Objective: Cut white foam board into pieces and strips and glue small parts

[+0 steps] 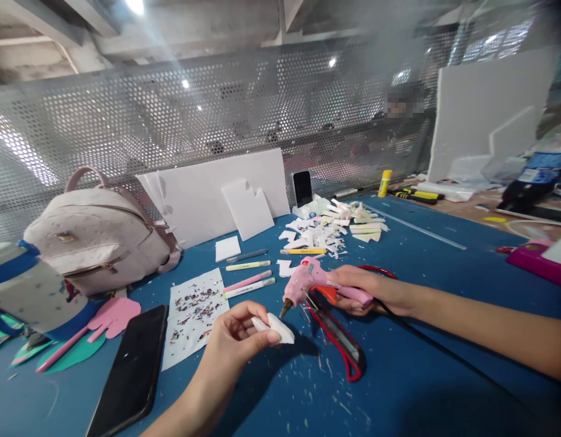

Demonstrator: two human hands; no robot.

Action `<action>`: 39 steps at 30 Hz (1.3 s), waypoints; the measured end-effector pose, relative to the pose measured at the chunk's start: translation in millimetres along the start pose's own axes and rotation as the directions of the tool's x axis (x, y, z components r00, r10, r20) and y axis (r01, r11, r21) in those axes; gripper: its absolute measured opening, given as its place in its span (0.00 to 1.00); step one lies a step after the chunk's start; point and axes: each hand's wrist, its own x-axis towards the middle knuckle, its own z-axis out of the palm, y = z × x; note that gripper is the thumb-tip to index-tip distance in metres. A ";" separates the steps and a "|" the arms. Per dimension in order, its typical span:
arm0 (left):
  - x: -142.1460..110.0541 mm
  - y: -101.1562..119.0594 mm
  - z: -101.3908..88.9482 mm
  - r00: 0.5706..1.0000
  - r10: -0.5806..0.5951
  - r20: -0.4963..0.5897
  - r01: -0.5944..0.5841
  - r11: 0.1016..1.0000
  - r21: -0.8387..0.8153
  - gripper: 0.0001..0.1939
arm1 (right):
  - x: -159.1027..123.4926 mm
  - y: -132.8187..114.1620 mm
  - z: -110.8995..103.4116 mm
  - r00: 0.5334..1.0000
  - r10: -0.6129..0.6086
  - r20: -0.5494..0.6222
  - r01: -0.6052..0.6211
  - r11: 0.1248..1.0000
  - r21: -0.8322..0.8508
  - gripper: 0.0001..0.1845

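Left hand [244,334] pinches a small white foam piece [280,331] between thumb and fingers, grip nearly closed, the piece sticking out past the fingertips toward the right hand. Right hand [369,290] is wrapped round the handle of a pink glue gun [307,276], closed on it; gun body extends forward of the grip, orange trigger [326,294] near the fingers. Nozzle points down at the foam piece, just beside it; whether they touch is hard to tell. Red-and-black cutter [338,340] lies on the blue table [412,376] below the gun. Pens in a loose row past the left hand, heap of white scraps [319,233] beyond, black phone [132,364] left of the left hand.
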 end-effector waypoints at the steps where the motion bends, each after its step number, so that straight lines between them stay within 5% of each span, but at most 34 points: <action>1: 0.0 0.1 0.1 1.000 0.001 -0.005 -0.001 1.000 -0.002 0.15 | -0.1 0.1 -0.1 1.000 0.005 0.008 -0.005 1.000 -0.004 0.26; 39: 1.3 0.0 -2.7 1.000 -0.007 -0.028 0.009 0.998 0.059 0.13 | 0.7 4.5 -1.1 0.998 -0.011 -0.063 0.008 0.999 -0.039 0.26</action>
